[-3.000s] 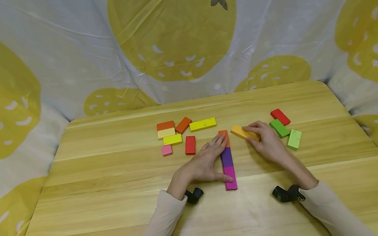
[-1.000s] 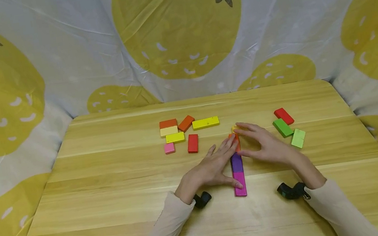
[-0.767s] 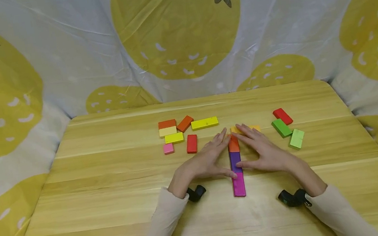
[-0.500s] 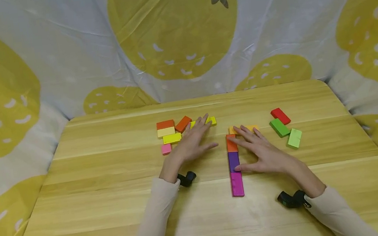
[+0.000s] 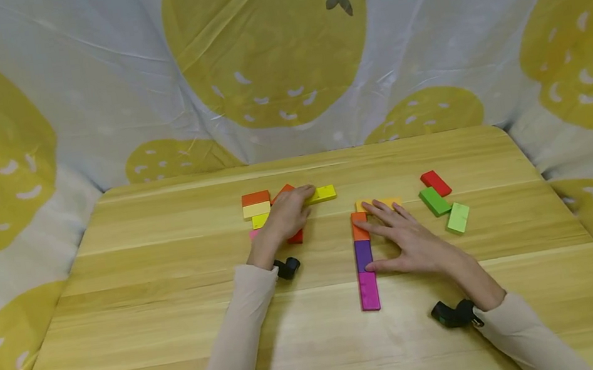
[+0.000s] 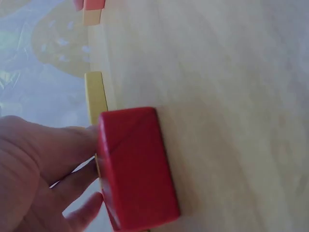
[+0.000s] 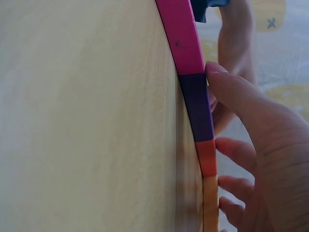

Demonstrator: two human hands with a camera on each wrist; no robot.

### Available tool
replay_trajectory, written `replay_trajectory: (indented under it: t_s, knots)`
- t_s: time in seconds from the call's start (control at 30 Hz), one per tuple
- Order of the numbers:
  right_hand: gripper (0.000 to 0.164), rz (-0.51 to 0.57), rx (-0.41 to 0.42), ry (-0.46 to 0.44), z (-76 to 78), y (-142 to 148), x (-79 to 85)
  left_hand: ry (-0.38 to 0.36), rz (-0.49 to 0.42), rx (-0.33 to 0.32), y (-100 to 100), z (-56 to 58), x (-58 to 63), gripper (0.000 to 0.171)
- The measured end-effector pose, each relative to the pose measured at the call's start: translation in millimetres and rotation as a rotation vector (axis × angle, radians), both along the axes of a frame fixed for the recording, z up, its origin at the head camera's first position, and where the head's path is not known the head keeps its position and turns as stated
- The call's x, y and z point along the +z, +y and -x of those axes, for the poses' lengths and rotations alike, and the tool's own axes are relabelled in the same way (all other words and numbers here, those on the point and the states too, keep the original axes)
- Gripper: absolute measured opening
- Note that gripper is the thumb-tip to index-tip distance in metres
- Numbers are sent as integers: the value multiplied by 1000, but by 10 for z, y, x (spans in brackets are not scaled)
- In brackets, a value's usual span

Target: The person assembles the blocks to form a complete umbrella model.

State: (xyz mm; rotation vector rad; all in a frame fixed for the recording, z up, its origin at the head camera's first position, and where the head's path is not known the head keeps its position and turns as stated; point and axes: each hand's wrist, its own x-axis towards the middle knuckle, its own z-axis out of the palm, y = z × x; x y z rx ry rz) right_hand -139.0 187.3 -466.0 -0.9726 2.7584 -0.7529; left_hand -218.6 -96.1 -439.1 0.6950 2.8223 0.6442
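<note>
In the head view, a magenta block, a purple block and an orange block lie end to end. A yellow-orange block lies crosswise at their far end, reaching rightward. My right hand rests spread over these, thumb by the purple block, fingertips at the orange and yellow-orange ones. My left hand reaches over the left group, by an orange-red block and the long yellow block. In the left wrist view a red block hides its fingertips; I cannot tell whether they grip anything.
At the far left are a dark orange block, a cream block and a short yellow block. On the right lie a red block, a green block and a light green block. Patterned cloth hangs behind the table.
My right hand has laid the yellow-orange block across the column's far end and loosened its fingers. My left hand has left the column and moved left to the other blocks.
</note>
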Motion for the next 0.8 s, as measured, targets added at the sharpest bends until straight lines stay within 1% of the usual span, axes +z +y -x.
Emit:
replay_trajectory:
  t_s: [0.17, 0.27, 0.4, 0.6, 0.8]
  knots:
    - [88, -1, 0, 7, 3, -8, -6, 38, -30, 45, 41, -4, -44, 43]
    - [88, 5, -1, 5, 3, -7, -6, 50, -54, 58, 72, -18, -57, 41]
    - [88, 0, -1, 0, 1, 1, -14, 52, -84, 41, 108, -40, -55, 42]
    - [88, 2, -3, -18, -6, 16, -15, 49, -110, -2, 165, -59, -12, 42]
    - [87, 10, 6, -20, 3, -6, -11, 2, -77, -15, 192, -75, 8, 43]
